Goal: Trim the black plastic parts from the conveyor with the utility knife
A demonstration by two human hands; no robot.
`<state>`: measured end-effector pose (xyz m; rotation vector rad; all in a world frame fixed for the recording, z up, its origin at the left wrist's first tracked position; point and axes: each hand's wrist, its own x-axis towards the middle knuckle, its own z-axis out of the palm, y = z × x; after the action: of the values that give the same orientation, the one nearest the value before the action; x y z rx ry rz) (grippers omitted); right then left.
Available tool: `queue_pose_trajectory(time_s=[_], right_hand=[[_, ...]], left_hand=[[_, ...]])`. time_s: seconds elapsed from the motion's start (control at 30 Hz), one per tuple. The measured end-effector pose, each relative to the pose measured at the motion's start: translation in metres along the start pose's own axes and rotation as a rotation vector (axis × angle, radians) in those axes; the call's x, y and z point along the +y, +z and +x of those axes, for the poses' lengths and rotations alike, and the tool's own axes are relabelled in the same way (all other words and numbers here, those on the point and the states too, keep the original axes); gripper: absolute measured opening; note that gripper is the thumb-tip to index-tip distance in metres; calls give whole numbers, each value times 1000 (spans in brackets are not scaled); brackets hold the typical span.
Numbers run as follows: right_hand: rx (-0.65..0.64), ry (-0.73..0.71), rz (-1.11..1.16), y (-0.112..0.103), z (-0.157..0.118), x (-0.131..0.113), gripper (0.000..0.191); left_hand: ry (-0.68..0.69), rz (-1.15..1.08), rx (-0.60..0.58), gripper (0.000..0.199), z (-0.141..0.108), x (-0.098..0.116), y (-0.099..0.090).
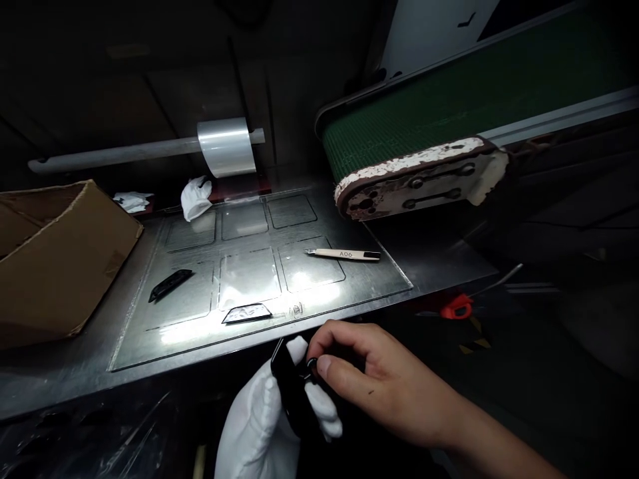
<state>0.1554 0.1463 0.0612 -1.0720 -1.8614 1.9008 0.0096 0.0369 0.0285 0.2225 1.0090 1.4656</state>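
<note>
My left hand (259, 419), in a white glove, holds a glossy black curved part (289, 389) upright below the front edge of the metal work table (74, 372). My bare right hand (369, 382) pinches the same part at its upper right side with thumb and forefinger. Just beyond the hands, a small flat angular piece (247, 313) lies near the table's front edge. Another black part (170, 284) rests on the left of the transparent gridded plate (349, 293).
A tan tool marked A06 (344, 254) lies on the plate's right. An open cardboard box (54, 259) stands at the left. A film roll on a bar (224, 146) and a white glove (196, 197) sit at the back. A green conveyor belt (424, 126) overhangs the right. An orange-handled tool (456, 307) lies below.
</note>
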Motion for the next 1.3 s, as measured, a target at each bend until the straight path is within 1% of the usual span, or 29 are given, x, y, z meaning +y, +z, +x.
queue_pose_trajectory(time_s=[0.1, 0.2, 0.3, 0.47, 0.63, 0.7, 0.73, 0.8, 0.93, 1.03, 1.13, 1.2, 1.23, 1.27, 1.3], right_hand=[[19, -4, 1, -1, 0, 3, 25], [45, 3, -36, -1, 2, 7, 26], [44, 20, -4, 1, 3, 10, 26], [45, 11, 50, 2, 6, 14, 27], [37, 12, 84, 2, 8, 18, 28], [27, 15, 111, 2, 7, 20, 29], [24, 9, 122, 1, 7, 21, 29], [18, -44, 115, 0, 5, 23, 29], [33, -290, -10, 0, 0, 29, 21], [59, -388, -27, 3, -2, 35, 20], [69, -399, -9, 4, -2, 39, 20], [79, -399, -10, 5, -3, 38, 19], [84, -390, -13, 6, -4, 36, 18], [90, -368, -15, 7, -5, 34, 16], [96, -330, -13, 8, -6, 30, 15]], left_hand=[[-60, -39, 1, 42, 0, 5, 7], [-137, -59, 50, 42, 1, 12, 17], [-180, -70, 83, 41, 2, 18, 22], [-214, -44, 49, 41, 4, 21, 22], [-214, -37, 108, 48, 5, 17, 21], [-209, -24, 107, 46, 4, 16, 20], [-192, -5, 90, 44, 4, 17, 18], [-125, 88, 0, 43, 6, 19, 11], [-12, 354, -232, 44, 13, 30, -13], [33, 571, -327, 43, 16, 37, -27], [54, 728, -355, 46, 16, 40, -31], [61, 777, -361, 49, 15, 39, -29], [45, 743, -348, 49, 14, 37, -27], [25, 657, -312, 46, 14, 34, -26], [0, 524, -272, 43, 14, 29, -25]])
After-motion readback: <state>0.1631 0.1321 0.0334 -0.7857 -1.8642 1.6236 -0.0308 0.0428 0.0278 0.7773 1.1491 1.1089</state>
